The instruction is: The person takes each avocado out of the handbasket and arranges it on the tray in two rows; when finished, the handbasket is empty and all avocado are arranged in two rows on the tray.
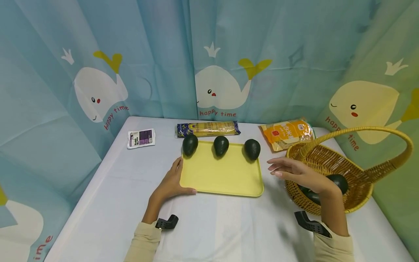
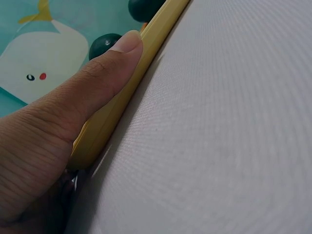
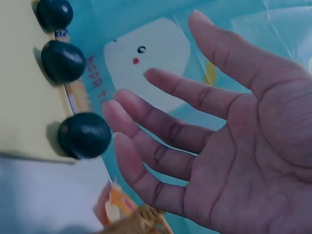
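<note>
Yellow flat plastic tray (image 1: 222, 174), rounded corners, shallow rim: the landmark for every entry below. It lies flat on the white-clothed table (image 1: 108, 203), roughly at the middle.

Dark green avocados, three, in a row along the tray's far edge: left one (image 1: 190, 144), middle one (image 1: 221, 145), right one (image 1: 252, 149). All sit apart from each other.

My left hand (image 1: 171, 183) grips the tray's near left corner, thumb (image 2: 105, 73) laid along the rim and the other fingers against the left edge. To do this well I judge the grip should stay low and steady, so the tray does not slide or tip and set the row rolling.

My right hand (image 1: 301, 174) hangs in the air to the right of the tray, fingers (image 3: 161, 119) spread and relaxed, holding nothing, palm above the basket's near rim.

Woven wicker basket with a yellow hoop handle (image 1: 327, 160), right of the tray, just beside it. Inside, a dark green avocado (image 1: 340, 181) and what looks like another, partly hidden by my wrist. My judgement: reach under the handle, not across it, and close round one fruit fully before lifting.

Behind the tray: a long blue-and-yellow noodle packet (image 1: 208, 128), touching or nearly touching its far edge. Far right of the tray: an orange snack bag (image 1: 288, 134). Far left: a small white-and-purple sachet (image 1: 141, 138).
</note>
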Motion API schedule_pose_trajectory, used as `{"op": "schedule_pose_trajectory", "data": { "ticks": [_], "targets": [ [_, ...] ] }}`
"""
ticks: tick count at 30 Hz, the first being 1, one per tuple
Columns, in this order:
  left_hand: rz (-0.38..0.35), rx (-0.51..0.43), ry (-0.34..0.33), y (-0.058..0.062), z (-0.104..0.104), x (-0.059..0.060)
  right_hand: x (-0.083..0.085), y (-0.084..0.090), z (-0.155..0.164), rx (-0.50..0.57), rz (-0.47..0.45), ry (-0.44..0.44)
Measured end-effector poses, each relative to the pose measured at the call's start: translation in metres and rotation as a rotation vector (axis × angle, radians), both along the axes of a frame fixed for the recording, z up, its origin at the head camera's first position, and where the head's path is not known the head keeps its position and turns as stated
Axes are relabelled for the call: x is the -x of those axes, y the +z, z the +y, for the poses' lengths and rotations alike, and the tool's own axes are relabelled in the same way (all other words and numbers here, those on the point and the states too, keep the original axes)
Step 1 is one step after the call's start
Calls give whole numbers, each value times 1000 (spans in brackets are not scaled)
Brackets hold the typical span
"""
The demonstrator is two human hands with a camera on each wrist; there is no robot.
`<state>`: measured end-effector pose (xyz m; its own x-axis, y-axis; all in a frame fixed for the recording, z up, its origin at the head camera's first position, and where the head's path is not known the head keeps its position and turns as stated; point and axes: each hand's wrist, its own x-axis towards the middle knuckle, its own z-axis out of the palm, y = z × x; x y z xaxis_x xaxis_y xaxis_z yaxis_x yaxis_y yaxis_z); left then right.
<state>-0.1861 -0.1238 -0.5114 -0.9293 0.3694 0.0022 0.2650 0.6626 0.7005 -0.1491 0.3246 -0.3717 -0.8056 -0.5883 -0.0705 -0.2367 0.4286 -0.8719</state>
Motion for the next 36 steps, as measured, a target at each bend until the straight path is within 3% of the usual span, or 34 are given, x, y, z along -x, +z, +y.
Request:
{"op": "schedule_pose_trajectory", "data": {
  "ticks": [12,16,19,27,31,36],
  "targets": [
    [10,2,-8,0,2,1,-14,5,32,116,-93,134],
    [17,9,-10,-1,2,1,-19,12,43,117,-104,142],
    [18,6,-10,-1,1,1,-21,15,51,78,-84,112],
    [22,-3,-10,1,0,-1,-22,13,73,93,-31,56],
    [20,-6,-10,0,0,-1,-19,11,83,97,-36,1],
    [14,-8,-10,0,1,0,-13,13,93,90,-38,-5]
  ]
}}
